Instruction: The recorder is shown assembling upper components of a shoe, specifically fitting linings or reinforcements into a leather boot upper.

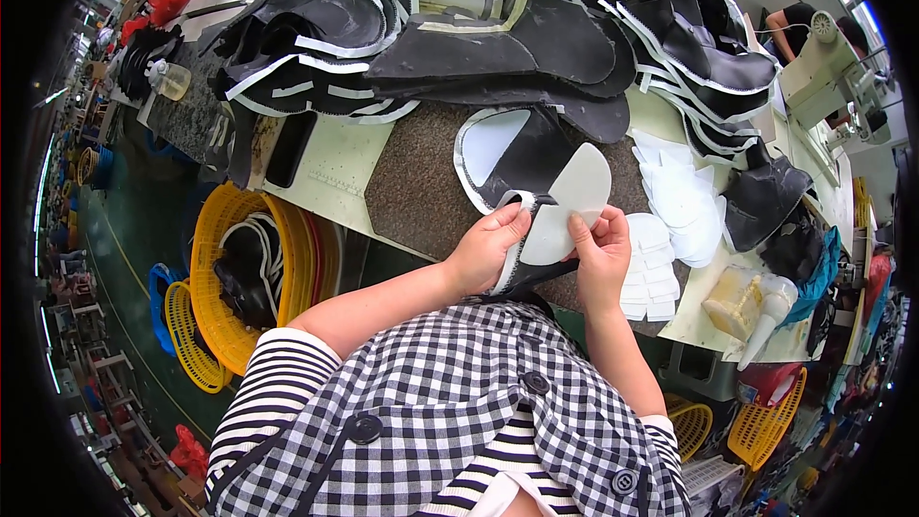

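Observation:
In front of me, at the near edge of the table, my left hand [488,249] pinches the white-trimmed edge of a black shoe upper [526,158]. A white lining patch shows on the far left side of that upper. My right hand [603,244] grips a rounded off-white stiffener piece [584,180] between thumb and fingers. The stiffener overlaps the upper's right part, its lower portion lying against the black material. Fingertips of both hands are partly hidden behind the pieces. Right of my right hand lie spread white cut pieces [682,193] and a neat overlapping row of smaller ones [651,273].
Black shoe uppers are piled at the left [335,24], middle [546,48] and right [713,62]. A dark phone [290,149] lies at the table's left. Yellow baskets [203,249] stand below left. A glue-stained container [732,302] sits at right, near a sewing machine [823,81] and another person's arm.

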Available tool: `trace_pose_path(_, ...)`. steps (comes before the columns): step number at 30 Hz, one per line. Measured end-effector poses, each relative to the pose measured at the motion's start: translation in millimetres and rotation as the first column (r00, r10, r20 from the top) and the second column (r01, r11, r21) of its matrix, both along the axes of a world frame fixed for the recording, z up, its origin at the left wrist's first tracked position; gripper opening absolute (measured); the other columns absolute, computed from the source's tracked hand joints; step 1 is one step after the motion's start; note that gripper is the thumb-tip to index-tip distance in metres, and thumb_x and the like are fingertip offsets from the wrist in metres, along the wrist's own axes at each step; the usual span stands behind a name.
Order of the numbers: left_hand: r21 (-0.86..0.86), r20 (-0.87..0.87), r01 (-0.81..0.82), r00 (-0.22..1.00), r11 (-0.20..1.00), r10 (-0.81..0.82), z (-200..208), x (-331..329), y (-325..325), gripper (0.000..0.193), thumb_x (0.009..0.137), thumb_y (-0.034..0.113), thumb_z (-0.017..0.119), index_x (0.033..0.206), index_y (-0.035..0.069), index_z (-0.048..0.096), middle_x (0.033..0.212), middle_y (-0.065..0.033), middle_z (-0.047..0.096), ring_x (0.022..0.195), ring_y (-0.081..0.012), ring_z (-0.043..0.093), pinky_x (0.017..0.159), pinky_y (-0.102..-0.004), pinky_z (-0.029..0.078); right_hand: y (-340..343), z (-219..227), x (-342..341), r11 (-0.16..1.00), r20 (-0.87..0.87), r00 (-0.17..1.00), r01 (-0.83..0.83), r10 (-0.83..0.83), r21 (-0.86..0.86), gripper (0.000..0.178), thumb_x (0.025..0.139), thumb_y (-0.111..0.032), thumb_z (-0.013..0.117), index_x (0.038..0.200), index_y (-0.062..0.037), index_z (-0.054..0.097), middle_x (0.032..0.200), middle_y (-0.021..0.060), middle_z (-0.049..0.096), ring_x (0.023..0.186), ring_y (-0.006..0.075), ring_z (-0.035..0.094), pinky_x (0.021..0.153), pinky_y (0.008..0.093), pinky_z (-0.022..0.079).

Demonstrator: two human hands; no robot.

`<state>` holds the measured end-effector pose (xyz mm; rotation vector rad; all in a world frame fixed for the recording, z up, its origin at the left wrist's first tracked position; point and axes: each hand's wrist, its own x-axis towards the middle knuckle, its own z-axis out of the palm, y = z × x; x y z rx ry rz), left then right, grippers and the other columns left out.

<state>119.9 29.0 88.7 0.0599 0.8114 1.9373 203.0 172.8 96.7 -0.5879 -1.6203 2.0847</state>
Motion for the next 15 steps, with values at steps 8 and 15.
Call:
trace_pose_path(8,-0.010,-0.051,-0.019,0.999,1.000,0.018,-11.0,1.4,-4.2,0.036,0.104,0.025,0.042,0.126,-0.002,0.051,0.120,-0.0084,0.060,0.108,-0.0146,0.057,0.096,-0.0290,0.046,-0.2,-0.4,-4.8,1.000,0.014,1.000,-0.003,0.003,0.018,0.021,0.091,-0.010,0.066,0.107,-0.0033,0.054,0.081,0.0032,0.065,0.063,0.0059,0.058,0.047,0.0184,0.046)
trace_pose_path(15,0.013,-0.032,-0.024,0.999,1.000,0.024,-7.2,0.0,-3.8,0.035,0.104,0.024,0.041,0.127,-0.001,0.050,0.120,-0.0087,0.060,0.109,-0.0147,0.057,0.096,-0.0290,0.045,-0.9,-1.4,-8.2,0.999,0.009,1.000,-0.004,0.004,0.043,0.022,0.091,-0.010,0.067,0.107,-0.0032,0.054,0.080,0.0034,0.065,0.062,0.0057,0.057,0.046,0.0183,0.045)
